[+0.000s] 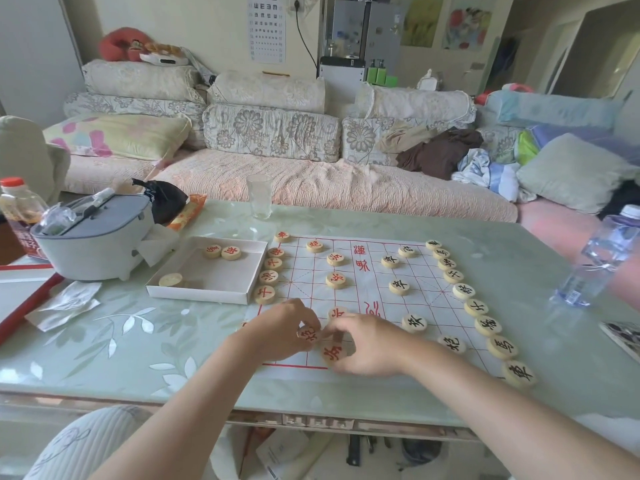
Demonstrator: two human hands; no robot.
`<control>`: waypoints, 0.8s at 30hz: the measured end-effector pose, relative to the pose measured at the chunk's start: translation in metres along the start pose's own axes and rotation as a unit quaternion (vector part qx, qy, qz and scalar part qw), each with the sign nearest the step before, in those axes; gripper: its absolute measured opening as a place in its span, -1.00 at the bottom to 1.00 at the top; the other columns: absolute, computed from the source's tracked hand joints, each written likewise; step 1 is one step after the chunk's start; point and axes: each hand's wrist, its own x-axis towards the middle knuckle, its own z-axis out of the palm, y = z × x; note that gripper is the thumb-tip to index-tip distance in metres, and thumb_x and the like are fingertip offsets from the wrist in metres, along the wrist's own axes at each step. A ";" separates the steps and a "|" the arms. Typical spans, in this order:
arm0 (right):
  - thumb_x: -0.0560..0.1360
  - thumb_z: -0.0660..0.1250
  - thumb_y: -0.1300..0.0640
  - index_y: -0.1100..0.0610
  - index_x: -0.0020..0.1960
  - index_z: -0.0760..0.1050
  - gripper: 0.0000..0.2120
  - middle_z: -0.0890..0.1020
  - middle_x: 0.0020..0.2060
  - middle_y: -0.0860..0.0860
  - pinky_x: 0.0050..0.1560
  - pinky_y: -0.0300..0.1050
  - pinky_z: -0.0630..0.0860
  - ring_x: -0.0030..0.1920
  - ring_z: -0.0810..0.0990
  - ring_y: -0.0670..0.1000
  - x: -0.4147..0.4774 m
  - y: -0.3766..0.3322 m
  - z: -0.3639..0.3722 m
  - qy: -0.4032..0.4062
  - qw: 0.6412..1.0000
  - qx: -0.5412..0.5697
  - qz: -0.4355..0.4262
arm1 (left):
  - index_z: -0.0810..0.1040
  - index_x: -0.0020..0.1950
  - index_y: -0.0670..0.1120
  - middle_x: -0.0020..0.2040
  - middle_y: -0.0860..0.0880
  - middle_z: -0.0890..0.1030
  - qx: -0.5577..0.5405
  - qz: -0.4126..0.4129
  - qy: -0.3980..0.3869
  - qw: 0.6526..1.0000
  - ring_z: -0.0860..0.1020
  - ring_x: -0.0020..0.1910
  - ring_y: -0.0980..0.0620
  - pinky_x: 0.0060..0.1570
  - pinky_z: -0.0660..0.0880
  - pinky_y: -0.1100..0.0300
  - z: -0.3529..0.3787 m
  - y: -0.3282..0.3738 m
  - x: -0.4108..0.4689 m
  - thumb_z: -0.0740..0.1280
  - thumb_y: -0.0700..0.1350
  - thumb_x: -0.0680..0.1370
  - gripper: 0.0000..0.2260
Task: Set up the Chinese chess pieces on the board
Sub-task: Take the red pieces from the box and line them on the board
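The red side is being finished at the near corner of the board (433, 317). The left hand (280, 327) pinches a red-lettered piece (309, 333) between thumb and fingertips, just above the paper. The right hand (370, 344), close beside it, has curled fingers on a second red piece (334, 353); I cannot tell whether it grips or only nudges it.

The black pieces (463, 291) look fully ranked well to the right of both hands. The red row (265, 294) beyond the left hand stops short, so the next move is probably to set these two on their points and then fetch the last pieces (231, 252) from the box (197, 296), farther left.

With both hands crowded together, placed pieces could get bumped. A glass (259, 197) and a water bottle (602, 254) stand on the counter, well clear.
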 end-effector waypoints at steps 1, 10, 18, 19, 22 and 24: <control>0.35 0.46 -0.12 -0.17 0.22 0.51 -0.56 0.54 0.08 -0.21 0.12 -0.14 0.51 0.08 0.55 -0.11 -0.001 -0.001 0.001 -0.018 1.000 -0.005 0.003 | 0.60 0.06 0.18 0.03 0.09 0.51 -0.001 -0.002 0.000 1.000 0.51 -0.01 0.12 0.04 0.52 0.14 0.001 -0.001 0.000 0.45 0.07 0.44 -0.79; 0.40 0.41 -0.06 -0.10 0.21 0.47 -0.61 0.46 0.14 -0.14 0.06 -0.15 0.48 0.10 0.52 -0.04 0.001 -0.006 0.001 -0.046 0.997 -0.062 -0.013 | 0.58 0.09 0.16 0.11 0.12 0.45 0.012 0.006 0.020 1.000 0.40 0.06 0.14 0.04 0.34 0.25 0.002 -0.002 0.000 0.45 0.09 0.43 -0.75; 0.52 0.35 -0.04 -0.12 0.17 0.55 -0.78 0.57 0.01 -0.22 -0.20 -0.36 0.33 -0.25 0.47 -0.27 0.038 -0.035 -0.004 0.100 0.991 0.081 -0.033 | 0.56 0.19 0.07 0.08 0.08 0.47 0.000 -0.043 0.122 0.992 0.44 -0.04 0.12 -0.01 0.35 0.28 -0.044 -0.032 0.004 0.42 0.00 0.47 -0.70; 0.53 0.35 -0.01 -0.12 0.15 0.56 -0.80 0.58 -0.02 -0.22 -0.24 -0.38 0.34 -0.32 0.46 -0.26 0.046 -0.041 -0.002 0.107 0.988 0.107 -0.035 | 0.55 0.20 0.05 0.10 0.06 0.49 -0.005 -0.057 0.133 0.989 0.47 -0.02 0.09 -0.02 0.38 0.26 -0.051 -0.038 0.005 0.41 -0.02 0.48 -0.70; 0.55 0.33 0.06 -0.06 0.12 0.59 -0.83 0.61 -0.05 -0.21 -0.30 -0.42 0.32 -0.40 0.46 -0.28 0.075 -0.059 0.004 0.122 0.982 0.141 -0.044 | 0.54 0.23 0.02 0.10 0.02 0.54 -0.002 -0.093 0.169 0.981 0.51 0.04 0.02 -0.02 0.41 0.20 -0.067 -0.064 0.003 0.35 -0.07 0.52 -0.73; 0.54 0.33 0.08 -0.06 0.10 0.60 -0.84 0.63 -0.02 -0.18 -0.24 -0.43 0.33 -0.33 0.48 -0.34 0.097 -0.074 0.006 0.117 0.983 0.133 -0.050 | 0.53 0.24 0.02 0.14 0.01 0.53 0.021 -0.130 0.192 0.972 0.48 0.13 -0.02 0.07 0.43 0.15 -0.076 -0.088 0.002 0.32 -0.08 0.54 -0.73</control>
